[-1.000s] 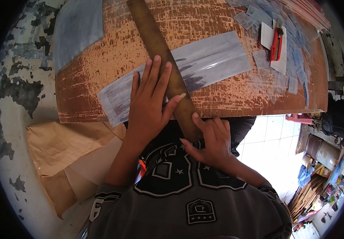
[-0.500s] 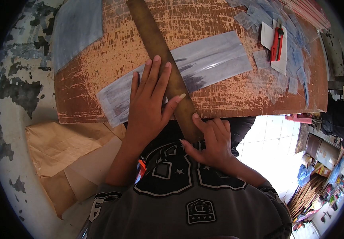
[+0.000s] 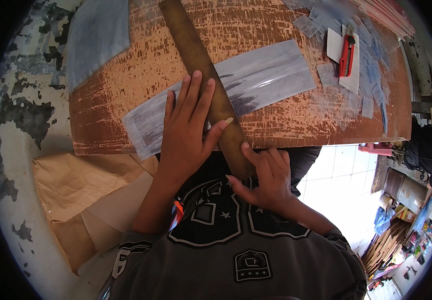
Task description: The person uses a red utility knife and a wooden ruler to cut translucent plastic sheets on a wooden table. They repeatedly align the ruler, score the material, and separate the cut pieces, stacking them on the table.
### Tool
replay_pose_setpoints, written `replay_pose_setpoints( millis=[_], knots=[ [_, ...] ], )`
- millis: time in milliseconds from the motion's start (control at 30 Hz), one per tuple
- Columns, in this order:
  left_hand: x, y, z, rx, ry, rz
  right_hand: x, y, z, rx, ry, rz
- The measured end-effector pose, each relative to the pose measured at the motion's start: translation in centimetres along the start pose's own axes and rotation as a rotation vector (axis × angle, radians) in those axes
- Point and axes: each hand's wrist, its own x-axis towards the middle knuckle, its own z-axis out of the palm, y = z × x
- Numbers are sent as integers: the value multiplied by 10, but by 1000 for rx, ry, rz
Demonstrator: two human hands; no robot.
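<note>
Two hands (image 3: 191, 135) on one ruler (image 3: 203, 75)

The long brown straightedge (image 3: 203, 75) runs out past the top edge, so its far end cannot be seen, and its near end is hidden under the fingers (image 3: 271, 162) of the right hand (image 3: 268, 182). The left hand (image 3: 188, 130) covers the middle of the grey plastic strip (image 3: 261, 80) and part of the straightedge. The grey sheet (image 3: 98, 35) at the far left corner is cut off by the top edge. The small clear offcuts (image 3: 371, 95) near the red utility knife (image 3: 346, 55) are blurred, their outlines hard to tell apart. The goods on the floor (image 3: 406, 230) at lower right are too small to identify.
</note>
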Motion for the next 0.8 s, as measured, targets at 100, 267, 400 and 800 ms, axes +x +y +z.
replay_pose_setpoints(
  millis=[100,267,400,800],
  knots=[
    [0,0,-1,8,-2,1,0,-1,-1,-7,-9,4],
    [2,1,-1,-22,-26,-13,-2,5,-1,-14,-53,-13],
    [-1,1,-1,-35,-32,-23,7,5,-13,54,-89,-49],
    [-4,0,-2,-39,-18,-17,57,68,-84,-150,351,195]
  ],
)
